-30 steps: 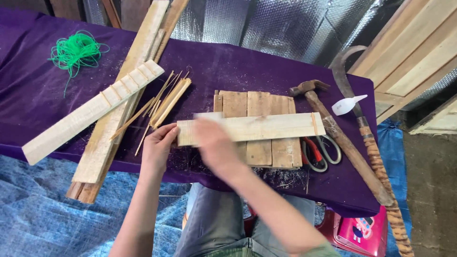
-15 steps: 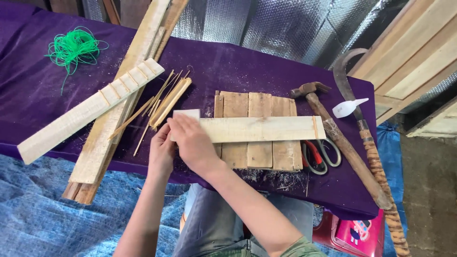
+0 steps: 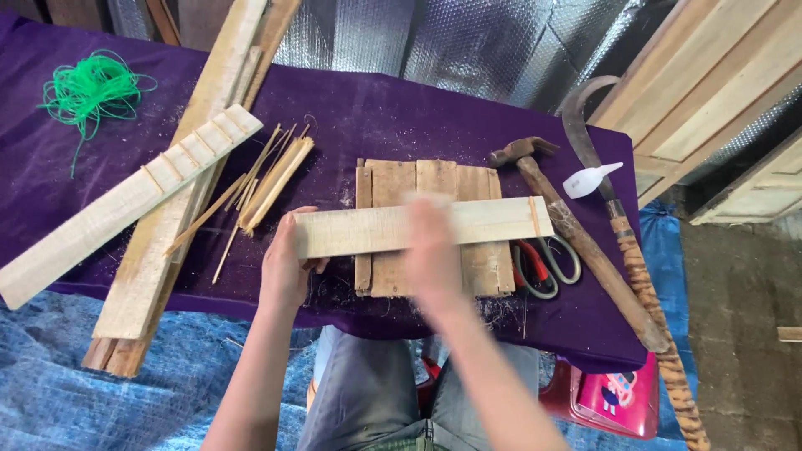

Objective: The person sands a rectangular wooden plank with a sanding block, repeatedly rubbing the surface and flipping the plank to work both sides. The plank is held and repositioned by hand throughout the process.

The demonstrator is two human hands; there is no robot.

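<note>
bright even daylight | soft shadows | right hand (image 3: 430,242) motion-blurred, perhaps moving

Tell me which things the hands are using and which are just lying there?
In use:
left hand
right hand, blurred
pale wooden slat, left hand at its end
small board panel beneath it

Lying about:
hammer
scissors
sickle
white bottle
green string
thin sticks
long planks

Small white squeeze bottle (image 3: 590,179) with pointed nozzle near right edge of purple-covered bench (image 3: 393,108), lying on its side. Pink box (image 3: 614,401) with printed picture below bench's near right corner. No signs, no screens.
</note>
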